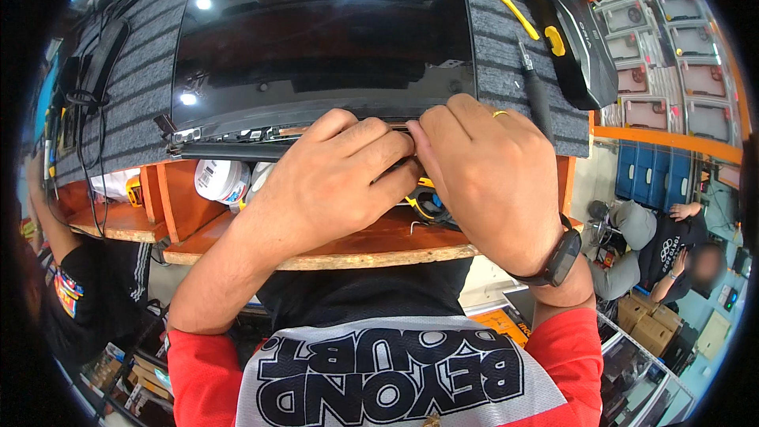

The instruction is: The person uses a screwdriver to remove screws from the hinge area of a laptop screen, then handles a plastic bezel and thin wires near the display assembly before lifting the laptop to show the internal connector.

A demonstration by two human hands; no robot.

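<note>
left hand (336,178) and right hand (494,170), grip on black screen (324,47)'s lower edge

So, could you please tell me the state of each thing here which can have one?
Display panel, lying screen-up, unlit, showing reflections.
Black strip, left part standing off the panel's lower edge.
Left hand, fingers bent near that edge, grip unclear.
Right hand, fingers bent there too, grip unclear.
Smartwatch, worn, screen dark.
Black case, apparently shut.
Yellow pry tool, lying unheld.
Black-handled tool, lying unheld.
</note>
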